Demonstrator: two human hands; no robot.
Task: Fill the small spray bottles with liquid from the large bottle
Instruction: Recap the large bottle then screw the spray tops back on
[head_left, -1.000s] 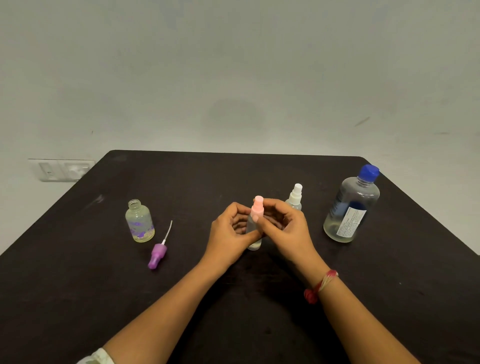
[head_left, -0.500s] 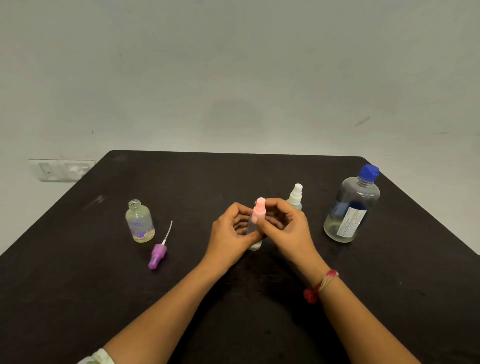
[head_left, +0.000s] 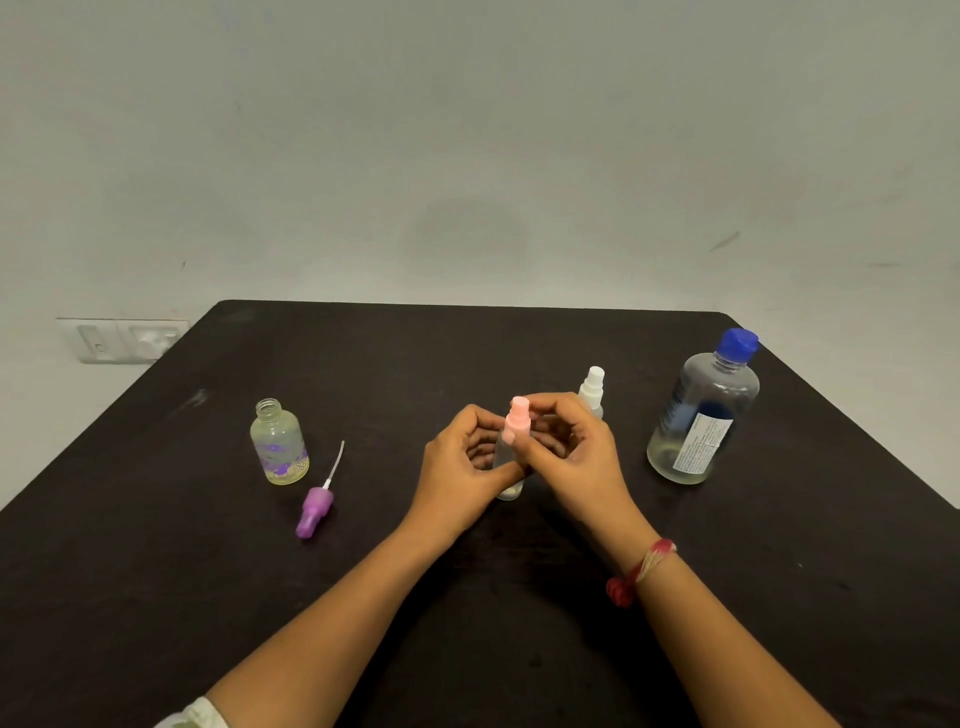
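Observation:
A small clear spray bottle (head_left: 508, 467) stands mid-table with a pink spray top (head_left: 517, 422) on it. My left hand (head_left: 460, 470) grips the bottle's body. My right hand (head_left: 582, 457) pinches the pink top with thumb and fingers. Behind my right hand stands a second small bottle with a white spray top (head_left: 592, 387), partly hidden. The large clear bottle (head_left: 701, 415) with a blue cap (head_left: 736, 344) stands at the right, with a little liquid at its bottom. At the left an uncapped small bottle (head_left: 279, 444) with purple print stands beside its purple spray top (head_left: 316, 509), which lies on the table.
The dark table (head_left: 156, 571) ends at a far edge near the pale wall. A wall socket plate (head_left: 122, 340) sits beyond the table's left corner. My right wrist wears a red thread band (head_left: 641, 569).
Both hands stay on the pink-topped bottle; my right fingers have shifted slightly around the pink top. Nothing else has moved.

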